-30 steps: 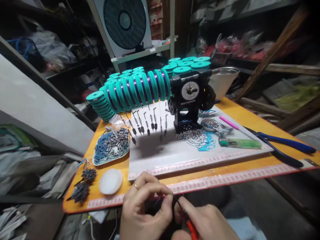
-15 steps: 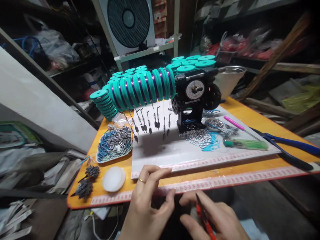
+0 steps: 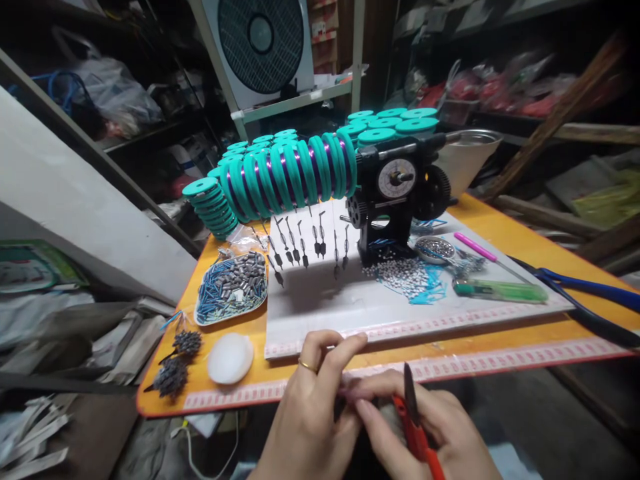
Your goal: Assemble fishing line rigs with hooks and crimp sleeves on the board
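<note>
My left hand (image 3: 315, 407), with a ring on one finger, is closed in a pinch in front of the table edge; whatever lies between its fingertips is too small or hidden to name. Tucked in my right hand (image 3: 445, 413) is a pair of red-handled scissors (image 3: 417, 433), its dark blade pointing up and away. The thumb and forefinger of that hand meet the left fingertips. Just beyond the hands lies a white board (image 3: 320, 320) with a printed measuring strip (image 3: 440, 370) along the table's front edge.
A row of teal spools (image 3: 295, 173) wound with purple line hangs from a black winding machine (image 3: 385, 233), small weighted ends dangling below. Left are a tray of metal sleeves (image 3: 235, 287) and a white round lid (image 3: 230, 359). Right are a green cutter (image 3: 500, 290) and blue-handled pliers (image 3: 590, 283).
My hands have come together, and the fingertips that were apart now touch. The left hand has shifted right. The scissors stay in the right hand, and the view has turned slightly.
</note>
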Tool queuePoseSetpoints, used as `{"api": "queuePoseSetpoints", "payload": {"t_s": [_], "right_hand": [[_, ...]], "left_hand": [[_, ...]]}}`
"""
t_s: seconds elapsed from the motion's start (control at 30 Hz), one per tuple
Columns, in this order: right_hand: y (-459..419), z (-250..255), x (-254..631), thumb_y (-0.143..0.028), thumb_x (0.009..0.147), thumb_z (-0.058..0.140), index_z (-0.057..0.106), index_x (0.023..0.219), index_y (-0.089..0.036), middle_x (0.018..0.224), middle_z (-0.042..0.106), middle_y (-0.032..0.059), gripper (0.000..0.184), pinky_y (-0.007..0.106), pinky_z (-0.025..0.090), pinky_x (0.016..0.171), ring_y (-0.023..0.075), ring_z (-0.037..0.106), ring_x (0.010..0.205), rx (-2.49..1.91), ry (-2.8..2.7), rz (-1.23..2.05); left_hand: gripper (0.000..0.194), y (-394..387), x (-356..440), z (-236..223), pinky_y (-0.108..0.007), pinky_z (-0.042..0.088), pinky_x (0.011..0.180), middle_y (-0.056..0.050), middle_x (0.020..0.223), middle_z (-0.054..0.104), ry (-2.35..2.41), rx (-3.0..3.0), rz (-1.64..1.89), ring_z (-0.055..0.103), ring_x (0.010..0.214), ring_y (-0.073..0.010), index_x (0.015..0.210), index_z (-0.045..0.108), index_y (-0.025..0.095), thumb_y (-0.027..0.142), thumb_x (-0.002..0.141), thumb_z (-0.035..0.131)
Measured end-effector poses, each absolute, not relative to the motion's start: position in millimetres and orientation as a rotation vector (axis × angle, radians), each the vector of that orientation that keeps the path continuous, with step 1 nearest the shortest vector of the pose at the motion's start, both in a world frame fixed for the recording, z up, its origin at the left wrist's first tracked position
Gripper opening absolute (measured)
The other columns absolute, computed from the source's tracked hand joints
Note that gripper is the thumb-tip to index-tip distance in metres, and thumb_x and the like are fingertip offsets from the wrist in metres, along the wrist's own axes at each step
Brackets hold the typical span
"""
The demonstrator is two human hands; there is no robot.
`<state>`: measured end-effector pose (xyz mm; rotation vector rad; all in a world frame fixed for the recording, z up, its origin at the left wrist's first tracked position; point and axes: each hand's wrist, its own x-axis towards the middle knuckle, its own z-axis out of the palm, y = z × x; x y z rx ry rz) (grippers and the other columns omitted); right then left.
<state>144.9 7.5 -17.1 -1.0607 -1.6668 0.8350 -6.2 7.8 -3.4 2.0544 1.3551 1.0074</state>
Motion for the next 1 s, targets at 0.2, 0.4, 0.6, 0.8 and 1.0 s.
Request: {"api": "queuePoseSetpoints", "payload": {"t_s": [0.2, 0.4, 0.6, 0.8, 1.0], "right_hand": [[15, -16, 149, -0.021, 0.091, 0.057, 0.068, 0.096, -0.024, 0.067, 0.068, -0.0061, 0.012, 0.008, 0.048, 0.055, 0.0048, 0.06, 0.049, -1.023, -1.676, 0.869], [17, -16, 141, -0.021, 0.086, 0.058, 0.07, 0.089, -0.022, 0.072, 0.073, -0.0021, 0.012, 0.011, 0.053, 0.056, 0.0098, 0.067, 0.055, -1.007, -1.632, 0.969], [19, -15, 153, -0.019, 0.093, 0.054, 0.065, 0.089, -0.021, 0.063, 0.067, -0.0044, 0.012, 0.014, 0.047, 0.047, 0.0072, 0.056, 0.042, -1.09, -1.791, 0.76], [23, -26, 168, -0.011, 0.092, 0.051, 0.061, 0.106, -0.02, 0.066, 0.065, -0.003, 0.019, 0.021, 0.045, 0.053, 0.0112, 0.061, 0.052, -1.044, -2.007, 0.404], [25, -37, 178, -0.004, 0.087, 0.049, 0.059, 0.121, -0.015, 0.068, 0.067, -0.0002, 0.037, 0.027, 0.044, 0.059, 0.0139, 0.061, 0.055, -1.057, -2.097, 0.039]], "left_hand": [[0.06, 16, -13, -1, -0.024, 0.054, 0.075, -0.006, 0.115, 0.05, 1.37, 2.126, 1.026, 0.061, 0.095, -0.015, 0.132, 0.048, 0.032, -0.004, 0.084, 0.043], [0.069, 19, -9, -9, -0.031, 0.056, 0.076, -0.009, 0.117, 0.048, 1.288, 2.197, 1.017, 0.061, 0.091, -0.0175, 0.136, 0.045, 0.03, -0.008, 0.078, 0.042], [0.062, 21, -16, 3, -0.035, 0.052, 0.085, -0.009, 0.117, 0.053, 1.278, 2.228, 0.947, 0.057, 0.101, -0.0206, 0.13, 0.051, 0.024, -0.005, 0.076, 0.044], [0.027, 29, -17, 15, -0.032, 0.045, 0.064, -0.004, 0.086, 0.065, 1.27, 2.308, 1.034, 0.054, 0.077, -0.019, 0.105, 0.067, 0.021, 0.008, 0.082, 0.063], [0.012, 39, -10, 12, -0.027, 0.038, 0.054, -0.001, 0.068, 0.066, 1.387, 2.395, 1.118, 0.049, 0.063, -0.0156, 0.081, 0.07, 0.019, 0.008, 0.082, 0.067]]}}
